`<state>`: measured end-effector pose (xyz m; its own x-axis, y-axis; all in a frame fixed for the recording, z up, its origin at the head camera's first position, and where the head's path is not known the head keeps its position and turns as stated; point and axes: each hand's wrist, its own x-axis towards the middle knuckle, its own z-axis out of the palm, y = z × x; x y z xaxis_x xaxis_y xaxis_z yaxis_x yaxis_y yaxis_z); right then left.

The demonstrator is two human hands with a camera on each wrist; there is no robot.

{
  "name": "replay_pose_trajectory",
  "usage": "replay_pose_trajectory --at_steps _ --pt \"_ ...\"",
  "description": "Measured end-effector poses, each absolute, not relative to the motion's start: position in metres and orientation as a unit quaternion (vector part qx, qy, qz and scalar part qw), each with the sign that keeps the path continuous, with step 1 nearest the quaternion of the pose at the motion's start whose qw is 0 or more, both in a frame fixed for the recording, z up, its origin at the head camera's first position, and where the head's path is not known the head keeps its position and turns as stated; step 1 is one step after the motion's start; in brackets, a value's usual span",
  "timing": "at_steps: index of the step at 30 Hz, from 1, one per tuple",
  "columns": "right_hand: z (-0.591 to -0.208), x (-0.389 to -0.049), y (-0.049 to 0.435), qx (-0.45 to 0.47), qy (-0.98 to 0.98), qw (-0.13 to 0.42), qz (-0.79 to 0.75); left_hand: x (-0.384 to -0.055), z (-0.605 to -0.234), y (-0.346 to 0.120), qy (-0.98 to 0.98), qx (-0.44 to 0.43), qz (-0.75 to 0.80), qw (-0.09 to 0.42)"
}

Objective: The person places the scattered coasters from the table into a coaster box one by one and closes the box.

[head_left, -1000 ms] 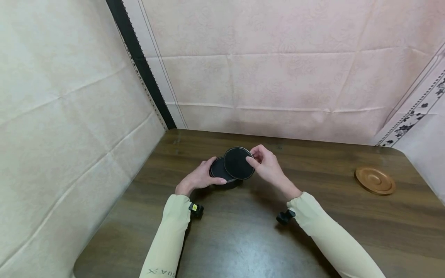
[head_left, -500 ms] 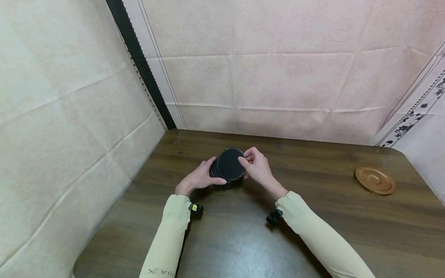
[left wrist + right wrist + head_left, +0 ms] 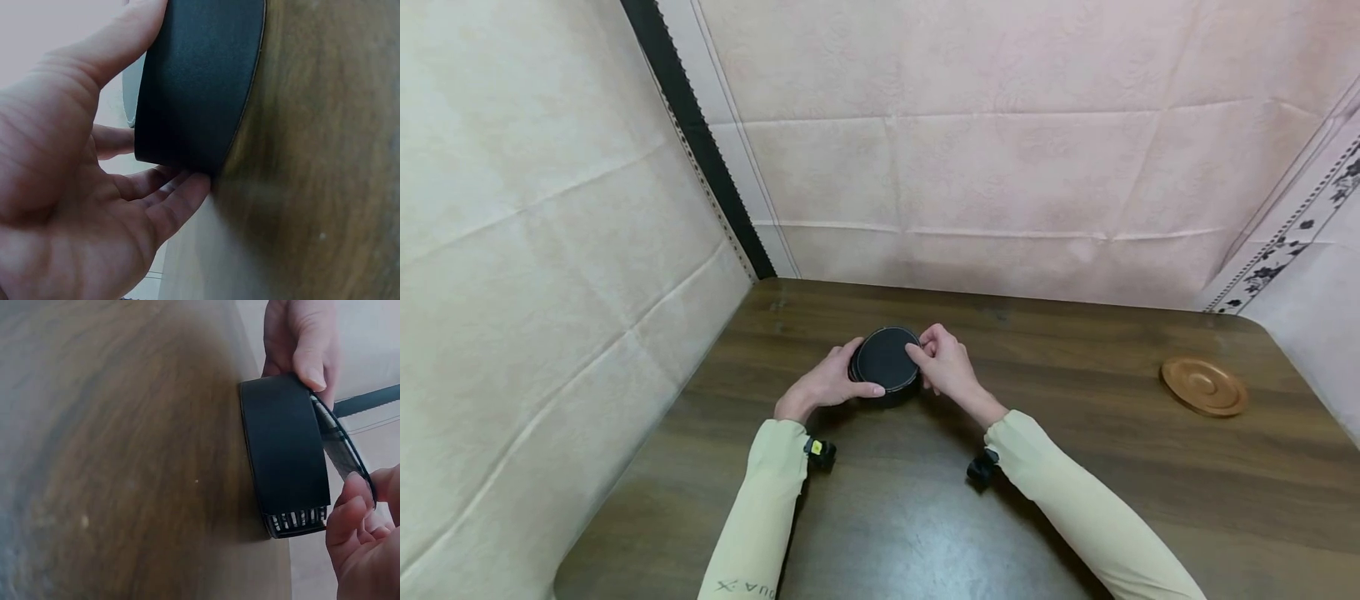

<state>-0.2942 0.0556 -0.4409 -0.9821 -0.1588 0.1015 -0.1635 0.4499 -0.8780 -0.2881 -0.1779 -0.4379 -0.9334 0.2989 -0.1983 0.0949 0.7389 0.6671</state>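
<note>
A round black coaster holder [image 3: 284,444] stands on the wooden table, its curved side smooth and dark. My left hand [image 3: 829,383] grips it from the left, with the thumb near the top rim and fingers round the far side. A round black coaster [image 3: 883,360] with a pale stitched edge lies tilted over the holder's top. My right hand [image 3: 951,367] pinches the coaster's right edge between thumb and fingers. In the right wrist view, the coaster's left edge meets the holder near my left thumb, while the pinched edge stands apart from it. Light, striped edges show through a gap in the holder's side.
A round brown wooden dish [image 3: 1204,387] lies on the right side of the table [image 3: 895,517]. Pale cloth [image 3: 970,175] hangs behind the table, and another cloth [image 3: 550,300] hangs along the left.
My right hand has moved left and slightly down with the coaster, which now covers most of the holder's top. My left hand keeps its grip on the holder.
</note>
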Motion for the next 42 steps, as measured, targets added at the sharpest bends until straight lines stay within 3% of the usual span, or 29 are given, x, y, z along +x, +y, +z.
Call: replay_pose_trajectory --at_steps 12,25,35,42 --pt "-0.443 -0.299 0.057 0.111 -0.873 -0.059 0.471 -0.288 -0.436 -0.178 0.922 0.096 0.34 0.158" --pt "-0.441 -0.291 0.058 0.159 -0.929 -0.019 0.332 -0.284 -0.434 -0.176 0.926 0.097 0.333 0.151" --pt "-0.427 -0.284 0.073 0.169 -0.928 -0.088 0.321 -0.287 -0.436 -0.175 0.924 0.1 0.337 0.152" --pt "-0.417 -0.28 0.096 0.163 -0.919 -0.103 0.343 -0.285 -0.436 -0.177 0.926 0.094 0.332 0.152"
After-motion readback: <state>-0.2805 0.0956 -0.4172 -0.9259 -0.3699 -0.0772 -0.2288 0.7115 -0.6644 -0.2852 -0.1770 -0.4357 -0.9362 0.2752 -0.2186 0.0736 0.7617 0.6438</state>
